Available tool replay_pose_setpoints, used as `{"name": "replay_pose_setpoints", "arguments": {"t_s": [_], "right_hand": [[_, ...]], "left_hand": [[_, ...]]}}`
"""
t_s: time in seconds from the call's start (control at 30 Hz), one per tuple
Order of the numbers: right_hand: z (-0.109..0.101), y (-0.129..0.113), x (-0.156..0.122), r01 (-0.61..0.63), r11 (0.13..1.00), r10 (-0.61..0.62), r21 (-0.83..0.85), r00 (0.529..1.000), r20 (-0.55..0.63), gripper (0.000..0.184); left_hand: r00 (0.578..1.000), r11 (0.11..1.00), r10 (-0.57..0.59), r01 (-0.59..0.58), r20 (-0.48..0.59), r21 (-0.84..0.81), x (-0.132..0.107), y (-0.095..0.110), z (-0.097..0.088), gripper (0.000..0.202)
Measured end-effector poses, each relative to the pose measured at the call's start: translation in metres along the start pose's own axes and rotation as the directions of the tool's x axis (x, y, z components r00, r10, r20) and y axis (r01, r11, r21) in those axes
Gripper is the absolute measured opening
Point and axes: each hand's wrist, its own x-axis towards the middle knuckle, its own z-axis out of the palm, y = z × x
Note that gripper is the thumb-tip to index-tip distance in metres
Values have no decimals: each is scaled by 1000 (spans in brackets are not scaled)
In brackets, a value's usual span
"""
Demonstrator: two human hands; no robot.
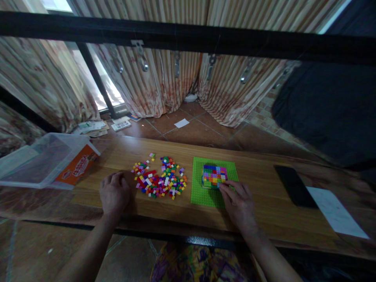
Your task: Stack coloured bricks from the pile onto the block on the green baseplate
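Brick-stacking in hand, I judge: right hand (239, 203), fingers open, touches multicoloured brick block (214, 175) on flat green plastic baseplate (201, 196); left hand (114, 192) empty, fingers slack, left of baseplate.

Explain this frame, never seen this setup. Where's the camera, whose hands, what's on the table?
No machine: a person works bare-handed, filmed by one camera on their head, looking down. On the wooden table: a pile of loose coloured bricks, a green baseplate carrying a brick block, a clear plastic box, a black phone, a white sheet. The left hand rests beside the pile, holding nothing. The right hand touches the block's near edge; whether it pinches a brick is unclear.
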Motion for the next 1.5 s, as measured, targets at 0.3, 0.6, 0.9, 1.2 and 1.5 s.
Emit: {"name": "replay_pose_setpoints", "arguments": {"t_s": [0.3,0.6,0.9,1.2,1.5], "right_hand": [[4,-2,-7,-20,990,17,-142,1000,-20,17],[-10,-20,-7,-73,997,72,-37,997,-38,24],[11,-95,-43,-75,933,37,353,993,113,20],[42,-102,-6,-112,936,69,334,988,137,21],[75,-105,46,-132,954,61,268,965,256,21]], "left_hand": [[1000,1000,1,-1,4,24,0,-2,1,38],[998,998,52,-51,-24,20,2,-7,5,36],[999,999,34,-34,-38,4,-1,-3,3,34],[998,999,4,-6,-58,-34,-3,-1,4,31],[999,999,-14,12,-43,-53,-5,-1,4,31]]}}
